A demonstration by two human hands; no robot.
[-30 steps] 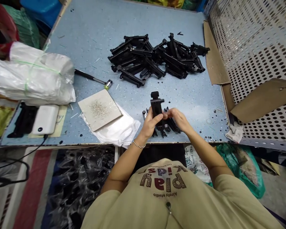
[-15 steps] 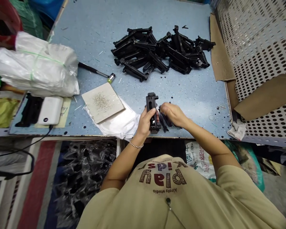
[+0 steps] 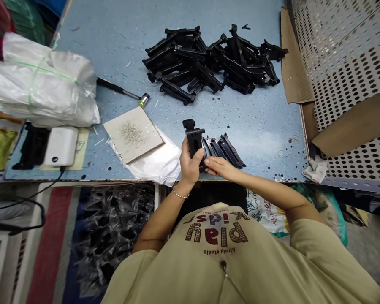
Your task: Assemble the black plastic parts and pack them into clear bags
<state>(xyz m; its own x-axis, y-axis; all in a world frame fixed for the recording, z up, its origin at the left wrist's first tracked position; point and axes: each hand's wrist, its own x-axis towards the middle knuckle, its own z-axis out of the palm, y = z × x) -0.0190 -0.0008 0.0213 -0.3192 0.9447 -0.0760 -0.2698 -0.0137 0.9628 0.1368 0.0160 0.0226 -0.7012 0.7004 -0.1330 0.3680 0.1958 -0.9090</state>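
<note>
A long black plastic part [image 3: 195, 141] is right of the square beige board [image 3: 133, 134], clamped in the left hand [image 3: 190, 165]. The right hand [image 3: 222, 167] has its fingers together at the part's near end; whether they grip it I cannot tell. 0.5 s ago that hand partly covered the narrow black strips [image 3: 226, 148] farther right of the board. Nearer the body than the board, the khaki fabric shirt [image 3: 215, 270] reads "play" and "Airoty studio".

The person wore a khaki short-sleeved T-shirt [image 3: 177, 270], its front print [image 3: 212, 233] reading "play" in dark and maroon patterned letters. A dark pendant [image 3: 223, 264] hung on a thin cord [image 3: 227, 275]. A beaded bracelet [image 3: 180, 196] encircled the left wrist [image 3: 183, 188].
</note>
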